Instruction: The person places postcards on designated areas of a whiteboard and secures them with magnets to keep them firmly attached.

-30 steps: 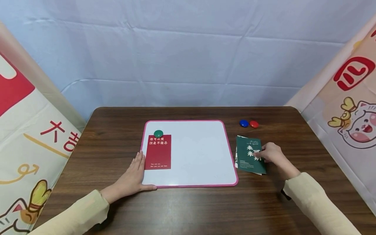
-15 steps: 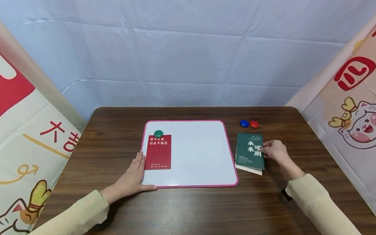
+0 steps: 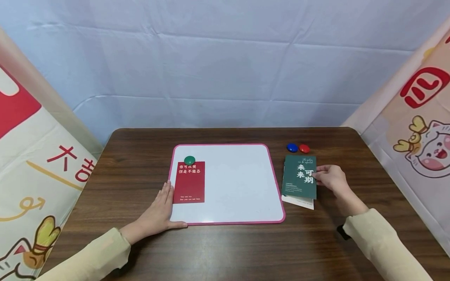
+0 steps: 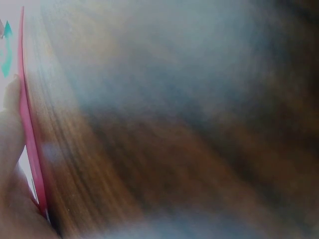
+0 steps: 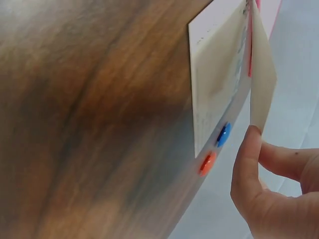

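Observation:
My right hand [image 3: 332, 180] pinches the right edge of a dark green card [image 3: 291, 177] with white lettering. In the right wrist view the card's pale back [image 5: 262, 82] stands raised from a white card [image 5: 219, 64] lying on the table. My left hand [image 3: 159, 210] rests with straight fingers along the left edge of a pink-rimmed whiteboard [image 3: 242, 183], its thumb at the near edge. On the board's left side lies a red card [image 3: 190, 186], with a green round magnet [image 3: 190, 160] over its top edge.
A blue round magnet [image 3: 292, 148] and a red one [image 3: 304, 148] lie side by side beyond the green card, right of the board. Everything is on a dark wooden table [image 3: 225, 253]. Light cloth hangs behind, and printed cloths flank both sides.
My right hand has lifted the green card off the white card and moved it slightly away from me, exposing more of the white card's near end. My left hand has stayed put.

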`<state>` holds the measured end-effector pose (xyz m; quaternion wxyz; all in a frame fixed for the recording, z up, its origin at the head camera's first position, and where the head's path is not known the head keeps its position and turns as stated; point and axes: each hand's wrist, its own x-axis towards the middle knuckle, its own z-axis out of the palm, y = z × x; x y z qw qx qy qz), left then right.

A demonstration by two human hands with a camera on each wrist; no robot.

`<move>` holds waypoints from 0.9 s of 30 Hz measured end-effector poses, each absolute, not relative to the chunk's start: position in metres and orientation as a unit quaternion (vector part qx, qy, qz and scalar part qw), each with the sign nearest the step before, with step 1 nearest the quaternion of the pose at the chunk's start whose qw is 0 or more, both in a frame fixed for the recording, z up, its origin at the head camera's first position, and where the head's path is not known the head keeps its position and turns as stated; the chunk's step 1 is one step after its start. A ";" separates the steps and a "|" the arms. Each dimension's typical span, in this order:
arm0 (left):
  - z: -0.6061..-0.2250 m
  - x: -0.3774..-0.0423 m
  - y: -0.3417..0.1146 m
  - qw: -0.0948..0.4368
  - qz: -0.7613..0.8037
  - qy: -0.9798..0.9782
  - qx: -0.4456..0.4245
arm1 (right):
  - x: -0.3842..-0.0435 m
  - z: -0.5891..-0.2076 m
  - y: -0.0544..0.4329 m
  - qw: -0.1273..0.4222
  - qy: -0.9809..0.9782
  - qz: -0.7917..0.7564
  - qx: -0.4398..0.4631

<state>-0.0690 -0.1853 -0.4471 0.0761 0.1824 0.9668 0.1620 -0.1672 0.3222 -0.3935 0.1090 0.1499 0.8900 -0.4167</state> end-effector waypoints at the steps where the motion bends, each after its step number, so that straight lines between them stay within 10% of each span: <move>1: -0.447 -0.069 -0.185 0.074 0.162 0.967 0.184 | -0.167 -0.392 0.321 0.107 0.891 -0.417 0.147; 18: -0.446 -0.068 -0.185 0.073 0.162 0.967 0.184 | -0.167 -0.382 0.308 0.097 0.887 -0.436 0.116; 27: -0.446 -0.068 -0.185 0.082 0.163 0.966 0.183 | -0.201 -0.443 0.334 0.076 0.878 -0.457 0.116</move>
